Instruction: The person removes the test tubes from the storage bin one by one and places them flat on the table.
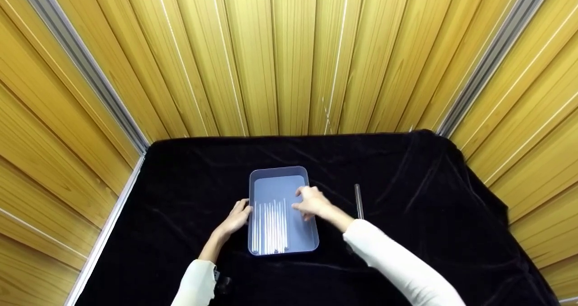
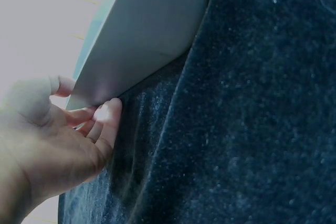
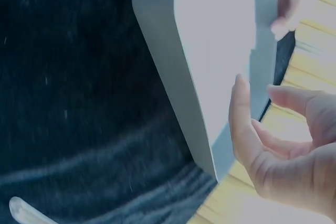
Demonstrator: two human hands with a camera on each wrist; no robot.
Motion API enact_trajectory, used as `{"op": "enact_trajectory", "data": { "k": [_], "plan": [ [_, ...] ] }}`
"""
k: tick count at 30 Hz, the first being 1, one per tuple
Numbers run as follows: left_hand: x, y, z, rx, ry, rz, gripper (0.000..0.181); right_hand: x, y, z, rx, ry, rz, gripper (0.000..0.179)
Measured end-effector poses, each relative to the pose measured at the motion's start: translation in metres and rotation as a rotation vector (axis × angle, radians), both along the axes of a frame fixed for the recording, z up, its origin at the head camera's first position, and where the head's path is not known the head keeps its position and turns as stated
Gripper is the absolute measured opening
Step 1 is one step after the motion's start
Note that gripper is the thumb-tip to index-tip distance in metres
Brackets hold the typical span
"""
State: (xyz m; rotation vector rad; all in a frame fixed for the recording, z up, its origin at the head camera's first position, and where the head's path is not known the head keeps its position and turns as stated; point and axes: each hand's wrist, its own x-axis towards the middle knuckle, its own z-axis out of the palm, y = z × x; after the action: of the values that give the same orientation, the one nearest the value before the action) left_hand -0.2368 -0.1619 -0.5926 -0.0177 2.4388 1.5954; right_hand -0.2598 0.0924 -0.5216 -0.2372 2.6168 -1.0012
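Clear tubes (image 1: 273,224) lie side by side, lengthwise, in the blue tray (image 1: 280,185) in front of you, gathered over its left part and reaching toward the end nearest you; their glare makes the count hard to tell. The tray sits on the dark cloth (image 1: 189,197) that covers the table. Your left hand (image 1: 235,216) is at the tray's left side, its grip loosely spread, thumb up by the rim and fingertips against the outside of the wall. Your right hand (image 1: 312,202) is over the tray's right half, beside the tubes; that grip is partly spread, thumb and forefinger apart, and has hold of nothing you can see. Whether any of its fingers touch the tray, you cannot tell. A single tube (image 1: 359,200) lies on the cloth to the right of the tray, well apart from the others, its near end meeting your white right sleeve (image 1: 388,263) in the head view. Around the table you face yellow wood-grain walls (image 1: 289,71) with grey metal strips (image 1: 86,55) along the corners.
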Motion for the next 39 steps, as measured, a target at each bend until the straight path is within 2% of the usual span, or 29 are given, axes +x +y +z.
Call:
{"op": "enact_trajectory", "data": {
  "k": [4,9,12,19,27,39],
  "plan": [
    [0.0,0.0,-0.001,0.011,-0.009,0.003,0.051,0.005,-0.013,-0.015,-0.005,-0.07,0.0,0.039],
    [0.0,0.0,-0.001,0.012,-0.003,0.006,0.05,0.011,-0.022,-0.03,-0.013,-0.1,0.004,0.011],
    [0.001,0.0,-0.001,0.008,-0.007,0.001,0.05,0.014,-0.025,-0.035,-0.013,-0.093,0.002,0.021],
    [0.001,-0.001,0.001,0.008,0.002,0.003,0.049,0.015,-0.033,-0.038,-0.015,-0.063,-0.009,0.024],
    [0.002,0.0,-0.001,-0.002,0.002,0.004,0.051,0.02,-0.034,-0.042,0.054,0.025,0.018,0.025],
    [0.003,0.0,0.002,0.017,0.014,0.002,0.047,0.023,-0.029,-0.042,0.05,0.019,0.029,0.015]
  ]
}}
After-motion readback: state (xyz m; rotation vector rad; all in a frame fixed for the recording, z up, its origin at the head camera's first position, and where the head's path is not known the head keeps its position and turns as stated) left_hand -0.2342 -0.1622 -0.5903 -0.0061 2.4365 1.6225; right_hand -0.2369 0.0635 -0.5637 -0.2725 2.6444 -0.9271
